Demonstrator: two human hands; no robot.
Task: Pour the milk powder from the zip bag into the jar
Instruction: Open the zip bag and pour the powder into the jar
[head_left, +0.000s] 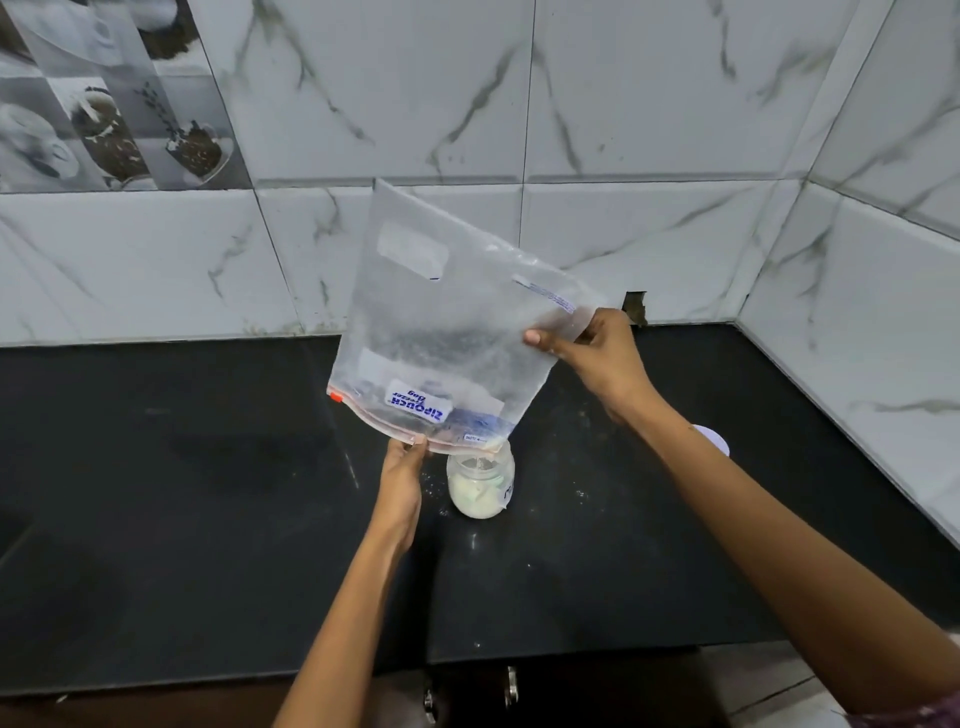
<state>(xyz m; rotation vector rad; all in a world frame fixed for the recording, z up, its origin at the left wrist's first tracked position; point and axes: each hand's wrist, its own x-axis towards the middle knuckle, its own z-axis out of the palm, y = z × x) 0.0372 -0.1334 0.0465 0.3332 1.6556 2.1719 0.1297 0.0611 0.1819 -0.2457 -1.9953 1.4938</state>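
Note:
A clear zip bag (457, 322) with blue print hangs upside down over the counter, its zip edge at the bottom. My left hand (402, 483) pinches that zip edge just left of the jar. My right hand (597, 353) grips the bag's raised bottom corner. A small glass jar (480, 486) stands on the black counter directly under the bag's lower right mouth corner and holds pale milk powder. A thin stream of powder falls into the jar's mouth. The bag looks nearly empty, dusted with powder inside.
The black counter (208, 493) meets marble-patterned wall tiles behind and at the right. A white lid (714, 439) lies right of the jar, partly hidden by my right forearm. Specks of powder dot the counter around the jar. Cabinet handles (511, 686) show below the front edge.

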